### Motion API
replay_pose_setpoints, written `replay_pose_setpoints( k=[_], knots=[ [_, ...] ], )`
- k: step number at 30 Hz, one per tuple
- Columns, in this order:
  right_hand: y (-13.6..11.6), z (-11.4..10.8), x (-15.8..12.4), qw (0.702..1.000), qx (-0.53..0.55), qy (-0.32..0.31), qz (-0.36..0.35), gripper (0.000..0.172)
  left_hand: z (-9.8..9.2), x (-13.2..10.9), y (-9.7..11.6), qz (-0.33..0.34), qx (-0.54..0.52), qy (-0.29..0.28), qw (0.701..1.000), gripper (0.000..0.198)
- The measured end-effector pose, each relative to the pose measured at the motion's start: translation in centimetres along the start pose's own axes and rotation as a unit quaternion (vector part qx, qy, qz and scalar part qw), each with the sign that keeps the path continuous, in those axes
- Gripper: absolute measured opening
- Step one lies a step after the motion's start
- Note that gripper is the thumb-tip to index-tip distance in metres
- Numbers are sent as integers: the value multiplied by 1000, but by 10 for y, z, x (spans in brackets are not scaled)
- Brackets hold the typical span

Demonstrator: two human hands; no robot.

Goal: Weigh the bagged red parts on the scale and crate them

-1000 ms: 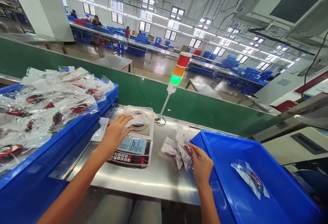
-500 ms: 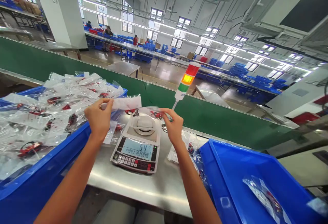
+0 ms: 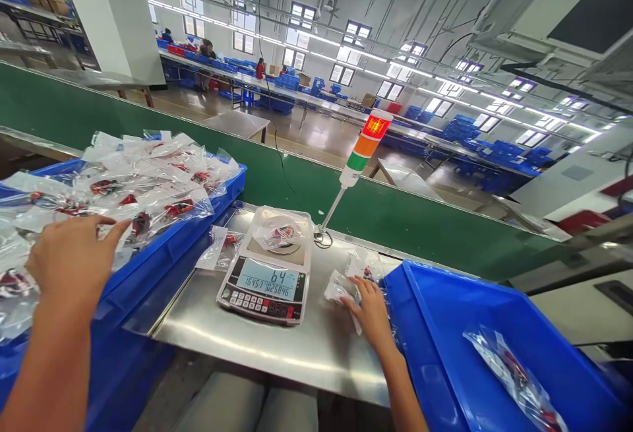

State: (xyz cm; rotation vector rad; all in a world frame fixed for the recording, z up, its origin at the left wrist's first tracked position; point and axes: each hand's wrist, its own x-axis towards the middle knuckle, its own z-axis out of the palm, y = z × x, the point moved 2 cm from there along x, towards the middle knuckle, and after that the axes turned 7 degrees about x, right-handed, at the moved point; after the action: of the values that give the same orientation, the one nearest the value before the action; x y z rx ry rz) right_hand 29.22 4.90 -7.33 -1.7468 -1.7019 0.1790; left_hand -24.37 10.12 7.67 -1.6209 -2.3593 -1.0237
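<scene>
On the bench stands a digital scale, its display reading 64 on the upper line. A clear bag with a red and black item lies on its weighing plate. My left hand hovers over the heaped bags in the left bin, thumb and forefinger apart, its other fingers partly hidden. To the right of the scale, my right hand rests with spread fingers at a few clear bags on the bench. Another bag lies just left of the scale.
A blue bin full of bags stands at left. At right, a second blue bin holds a bag. Behind the scale rises a signal light, lit red, before a green partition. People sit at far tables.
My left hand has moved left and down to the bin of bags. My right hand has come down to the bags beside the scale. The display went from 54 to 64, the light from amber to red.
</scene>
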Motion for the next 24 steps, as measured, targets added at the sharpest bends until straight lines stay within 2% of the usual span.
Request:
replay_pose_setpoints(
  k=[2, 4, 7, 10, 14, 17, 20, 22, 24],
  knots=[
    [19, 8, -19, 997, -71, -23, 13, 49, 11, -11, 25, 46, -7, 25, 999, 44],
    [25, 15, -28, 994, -103, -17, 26, 48, 25, -21, 57, 101, -41, 25, 994, 42],
    [23, 21, -27, 995, -90, 10, 32, 40, 47, -39, 106, 211, -132, -36, 968, 37],
    [18, 18, -20, 998, -44, 31, 39, 45, 62, -56, 137, 277, -178, -113, 937, 37],
    [15, 7, -18, 993, 62, 86, 50, 52, 73, -67, 147, 316, -193, -163, 914, 34],
    [15, -1, -20, 968, 174, 125, 128, 64, 83, -66, 143, 347, -197, -194, 896, 38],
    [6, -9, -20, 901, 334, 146, 236, 71, 103, -61, 142, 371, -206, -229, 876, 43],
    [-8, -16, -14, 848, 436, 164, 253, 71, 116, -58, 147, 372, -230, -240, 867, 35],
    [-30, -24, -2, 821, 489, 179, 235, 67, 124, -53, 156, 328, -275, -223, 876, 23]
  ],
)
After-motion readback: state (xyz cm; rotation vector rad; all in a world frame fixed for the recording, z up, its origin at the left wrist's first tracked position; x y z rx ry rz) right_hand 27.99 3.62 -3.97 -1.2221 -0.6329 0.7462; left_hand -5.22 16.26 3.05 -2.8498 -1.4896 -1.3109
